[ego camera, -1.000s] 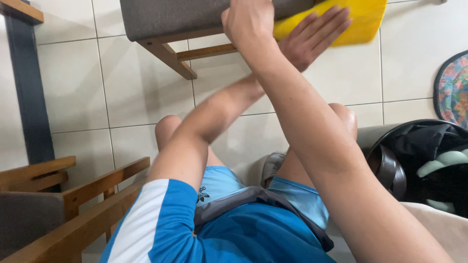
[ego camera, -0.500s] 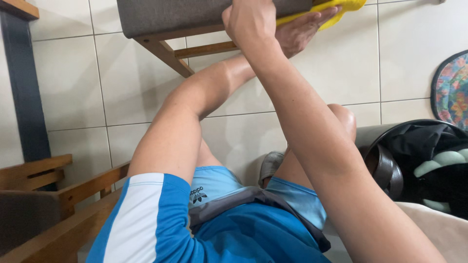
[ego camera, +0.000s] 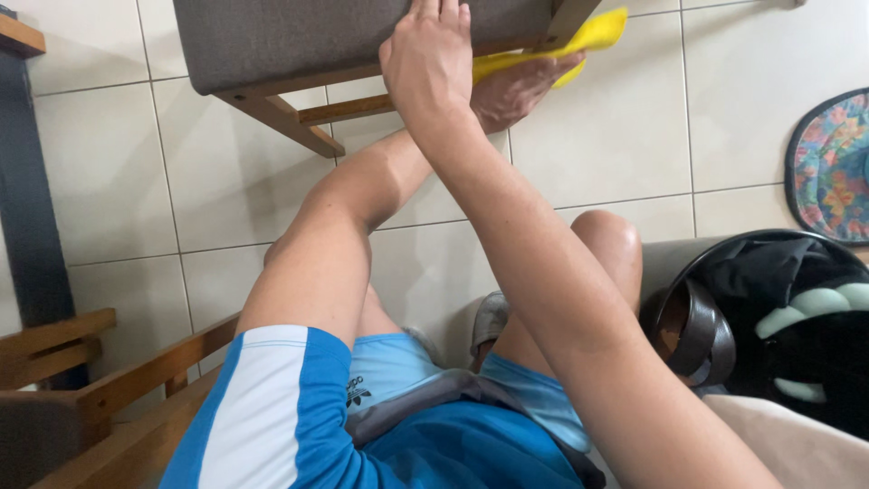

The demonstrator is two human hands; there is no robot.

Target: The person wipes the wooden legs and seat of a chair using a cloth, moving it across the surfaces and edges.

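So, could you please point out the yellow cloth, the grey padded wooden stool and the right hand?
yellow cloth [ego camera: 593,33]: head view, free corner.
grey padded wooden stool [ego camera: 281,41]: head view, seat cushion.
right hand [ego camera: 427,63]: head view, back of hand.

Pale tiled floor [ego camera: 634,118], wooden armrest [ego camera: 136,380] lower left, dark post [ego camera: 36,226], patterned mat [ego camera: 833,167] right

we have one view only, worn on our head and facing steeply down past our blue shirt [ego camera: 434,444] and knees to the tiled floor [ego camera: 625,136], close above our crossed forearms; nothing is shared with another view.
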